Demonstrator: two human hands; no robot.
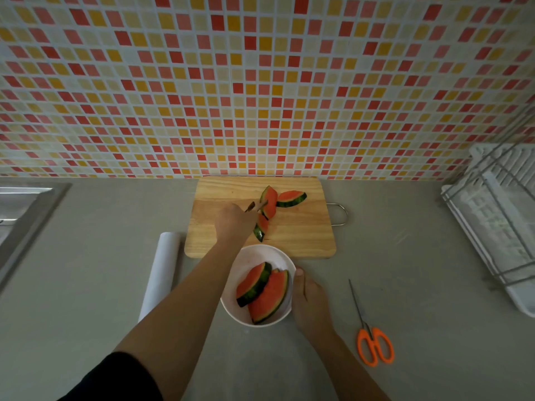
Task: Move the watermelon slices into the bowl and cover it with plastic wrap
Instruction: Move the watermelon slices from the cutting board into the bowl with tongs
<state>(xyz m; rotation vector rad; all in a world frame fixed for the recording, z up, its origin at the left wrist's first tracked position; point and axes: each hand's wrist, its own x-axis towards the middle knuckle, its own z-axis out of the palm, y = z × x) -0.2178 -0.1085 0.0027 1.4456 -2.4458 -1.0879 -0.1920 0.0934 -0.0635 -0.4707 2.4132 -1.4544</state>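
Beyond the bowl (260, 256), on the cutting board (304, 235), your left hand (234, 222) is clenching what look like thin sticks (251, 207). Their tips are touching the middle of three watermelon slices (269, 202) lying there. Your right hand (307, 302) is gripping the bowl's right rim, and two slices (269, 296) are already sitting inside. You are mid-transfer, I judge. The next move is pinching that slice firmly and carrying it back to the bowl.

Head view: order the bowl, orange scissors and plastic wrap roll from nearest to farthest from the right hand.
1. Bowl, against the right hand, on its left.
2. Orange scissors, on the counter to its right.
3. Plastic wrap roll, left, beyond the bowl.
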